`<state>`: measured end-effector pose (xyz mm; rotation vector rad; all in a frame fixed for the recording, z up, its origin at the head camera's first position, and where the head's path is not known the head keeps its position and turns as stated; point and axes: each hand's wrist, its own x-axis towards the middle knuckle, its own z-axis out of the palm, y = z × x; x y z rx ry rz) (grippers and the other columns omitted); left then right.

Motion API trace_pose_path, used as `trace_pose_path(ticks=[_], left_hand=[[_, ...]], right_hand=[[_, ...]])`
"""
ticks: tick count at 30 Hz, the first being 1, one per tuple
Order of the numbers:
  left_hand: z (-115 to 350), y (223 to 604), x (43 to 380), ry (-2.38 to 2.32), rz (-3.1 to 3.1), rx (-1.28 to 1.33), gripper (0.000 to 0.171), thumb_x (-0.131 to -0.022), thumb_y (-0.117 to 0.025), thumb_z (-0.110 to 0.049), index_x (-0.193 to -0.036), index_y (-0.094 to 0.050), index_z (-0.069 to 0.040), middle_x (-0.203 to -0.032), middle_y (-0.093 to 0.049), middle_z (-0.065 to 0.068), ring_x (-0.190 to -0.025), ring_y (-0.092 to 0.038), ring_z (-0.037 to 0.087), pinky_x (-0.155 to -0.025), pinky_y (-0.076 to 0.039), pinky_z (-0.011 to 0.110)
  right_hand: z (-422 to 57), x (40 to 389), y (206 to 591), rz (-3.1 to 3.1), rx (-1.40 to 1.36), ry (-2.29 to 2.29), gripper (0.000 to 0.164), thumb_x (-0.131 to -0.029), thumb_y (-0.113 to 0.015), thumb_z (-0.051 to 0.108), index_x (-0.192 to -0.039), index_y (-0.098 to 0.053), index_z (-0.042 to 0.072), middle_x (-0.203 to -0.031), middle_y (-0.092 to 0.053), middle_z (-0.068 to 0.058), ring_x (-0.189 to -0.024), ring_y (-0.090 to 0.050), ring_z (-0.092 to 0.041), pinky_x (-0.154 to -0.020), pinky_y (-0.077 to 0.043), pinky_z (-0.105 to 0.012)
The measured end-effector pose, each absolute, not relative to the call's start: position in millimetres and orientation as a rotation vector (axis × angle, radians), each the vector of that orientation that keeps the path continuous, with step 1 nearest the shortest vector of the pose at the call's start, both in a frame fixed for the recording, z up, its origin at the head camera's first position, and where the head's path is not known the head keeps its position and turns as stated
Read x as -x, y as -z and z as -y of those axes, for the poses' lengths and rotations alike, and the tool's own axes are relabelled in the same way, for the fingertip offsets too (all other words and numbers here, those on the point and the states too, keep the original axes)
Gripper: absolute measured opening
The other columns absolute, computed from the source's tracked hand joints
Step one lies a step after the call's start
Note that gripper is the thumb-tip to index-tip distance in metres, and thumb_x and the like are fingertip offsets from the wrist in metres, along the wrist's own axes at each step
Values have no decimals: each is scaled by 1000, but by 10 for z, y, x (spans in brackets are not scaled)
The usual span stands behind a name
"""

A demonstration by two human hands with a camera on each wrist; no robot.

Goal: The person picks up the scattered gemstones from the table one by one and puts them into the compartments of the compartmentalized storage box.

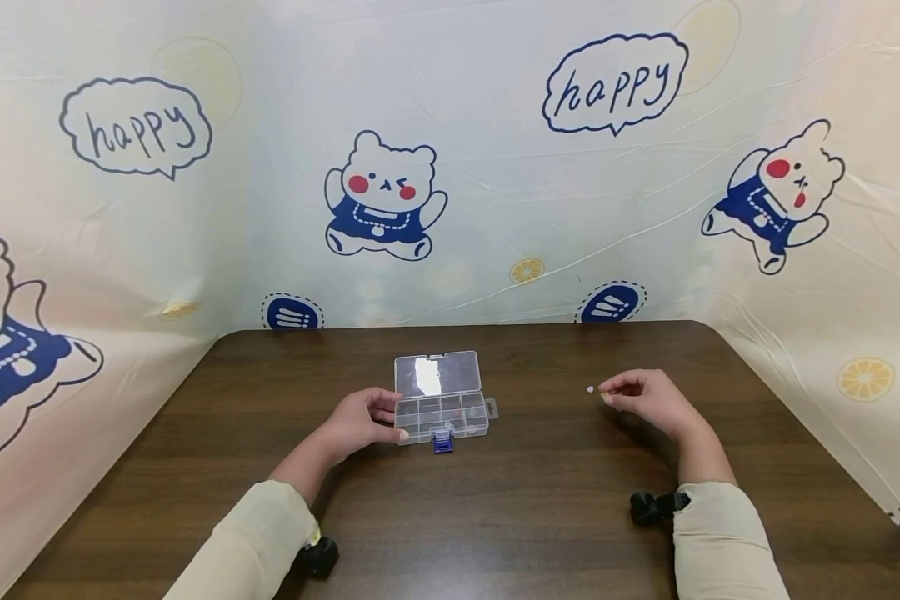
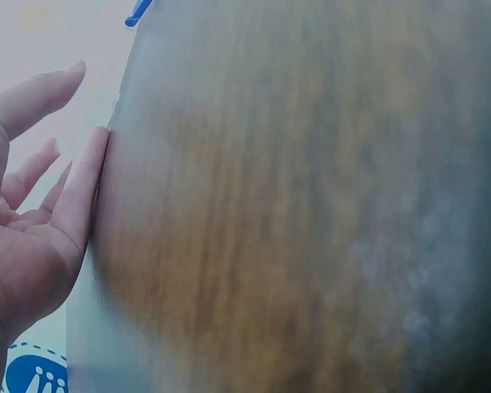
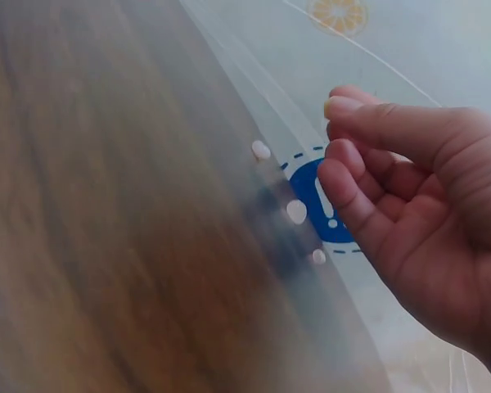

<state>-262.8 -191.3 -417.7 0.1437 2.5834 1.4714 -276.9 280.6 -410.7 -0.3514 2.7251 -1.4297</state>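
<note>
A clear plastic compartment box [image 1: 441,419] stands on the table with its lid tipped back and a blue latch at its front. Its left end is held by my left hand [image 1: 362,419], thumb at the front corner and fingers toward the back. In the left wrist view, that hand [image 2: 41,205] is beside the table surface. Over to the right, my right hand [image 1: 648,400] pinches a small yellowish piece [image 1: 605,395] between thumb and index finger. A small white piece [image 1: 589,389] lies just left of those fingertips. The right wrist view shows three pale pieces [image 3: 296,211] near the right hand [image 3: 417,188].
The dark wooden table [image 1: 525,500] runs back to a printed cloth [image 1: 487,167] with bears and speech bubbles. A few tiny things show inside the box's right compartments. Each wrist carries a black camera [image 1: 654,507].
</note>
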Motion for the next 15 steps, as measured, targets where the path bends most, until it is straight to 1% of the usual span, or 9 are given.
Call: trace_pose_path(ticks=[7,10,15], left_hand=[[1907,4165,2620,-1475,-2584,-141,61,-69,-90,-13,-123,-62,-6,-105,-63,7,-97,-59,22,-83,-55,34],[1905,4164,2619,-1475,-2584,-138,61,-68,-90,-13,-122,-62,-6,-105,-64,7,-96,-59,22,-83,-55,34],[1909,4169,2616,-1471,-2590,-140,61,-69,-90,-13,-122,-62,-6,-105,-63,7,-96,-59,22,-83,-55,34]], right_hand=[[-2718,2752,4034,-2700,378,1476,23,-89,-72,13,-107,-71,-1,-98,-67,-12,-84,-58,-24,-76,-55,-33],[-2676,2744,4007,-2703,398,1474,23,-89,-73,14,-107,-71,1,-98,-68,-12,-84,-58,-24,-76,-55,-31],[-2601,2732,3960,-2711,428,1477,27,-88,-74,15,-109,-70,-2,-99,-69,-11,-86,-59,-25,-74,-54,-25]])
